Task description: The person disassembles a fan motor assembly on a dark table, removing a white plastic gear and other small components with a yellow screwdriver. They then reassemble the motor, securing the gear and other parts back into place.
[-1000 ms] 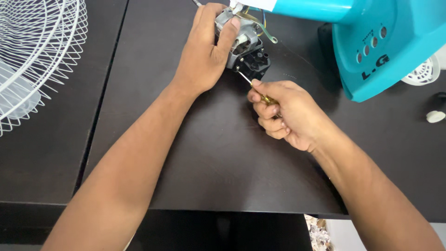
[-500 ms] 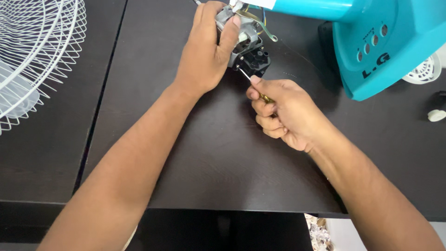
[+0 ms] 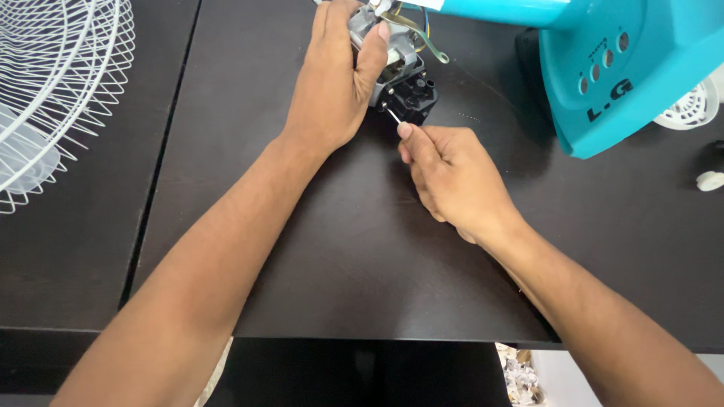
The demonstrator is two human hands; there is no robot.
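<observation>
- Upper centre of the frame: left hand (image 3: 332, 83) clamped over a small fan motor (image 3: 392, 64), fingers wrapped across its top, thumb (image 3: 375, 47) pressed on the metal housing. Motor sits on the dark table (image 3: 339, 256), near its far edge.
- Just below and right of the motor: right hand (image 3: 452, 177) closed in a tight fist around a screwdriver (image 3: 394, 115). Only the thin metal shaft shows, poking out past the fingertips (image 3: 406, 132); the handle is buried in the palm.
- Shaft tip meets the black plastic block (image 3: 411, 94) on the motor's lower right corner. Cannot tell whether it sits in a screw head; the contact spot is too small to read.
- Loose wires (image 3: 422, 38), yellowish, curl off the motor top toward the teal fan body (image 3: 603, 68) in the upper right.
- White wire fan guard (image 3: 53, 98) lies at the upper left, well apart from both hands. Small white part (image 3: 709, 181) at the right edge; white vented piece (image 3: 690, 105) behind the teal body.
- Risks, as I judge them:
  - Shaft comes in at a slant; under pressure the tip could slip off and gouge the black plastic or jab the left palm, which is just beside it.
  - Motor is held by one hand only; twisting force could roll it and tug the wires.
  - Any small fastener freed here would be hard to spot on the dark tabletop.
</observation>
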